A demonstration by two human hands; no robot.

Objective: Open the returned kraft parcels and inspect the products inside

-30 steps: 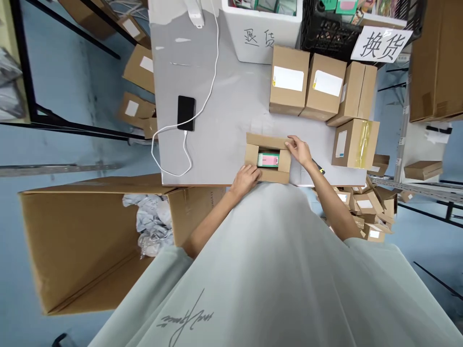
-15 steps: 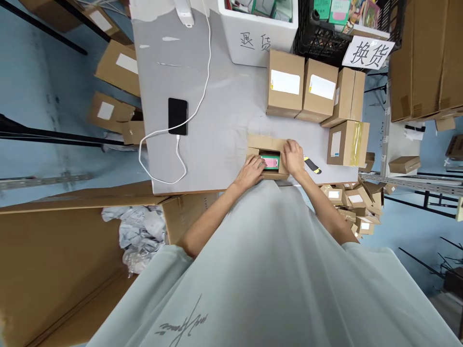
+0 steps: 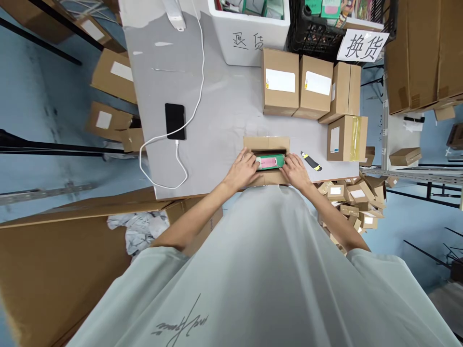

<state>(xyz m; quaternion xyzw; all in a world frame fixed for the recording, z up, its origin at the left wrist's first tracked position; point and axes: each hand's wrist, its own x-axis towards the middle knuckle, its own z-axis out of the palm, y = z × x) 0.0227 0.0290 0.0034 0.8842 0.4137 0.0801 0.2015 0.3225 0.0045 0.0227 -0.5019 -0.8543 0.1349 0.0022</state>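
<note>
Close to my body at the table's front edge stands an open cardboard box [image 3: 266, 142], its far and near flaps folded outward. In its opening lies a small green box [image 3: 276, 162] with a pink panel on top, slightly tilted. My left hand [image 3: 241, 168] is at the left end of the green box, fingers curled against it. My right hand [image 3: 295, 171] has its fingertips on the right end, so the green box sits between both hands. The box's side flaps are mostly hidden by my hands. A black and yellow utility knife [image 3: 311, 161] lies right of my right hand.
Several closed cardboard boxes [image 3: 280, 101] stand at the back right. Behind them are a white foam bin [image 3: 249, 43] and a black crate [image 3: 314, 41]. A phone [image 3: 175, 120] with a white cable lies left. Below right is a pile of cartons [image 3: 356, 194].
My hands have moved from the side flaps to the two ends of the green box. The green box now shows more fully and is tilted. The view has shifted slightly.
</note>
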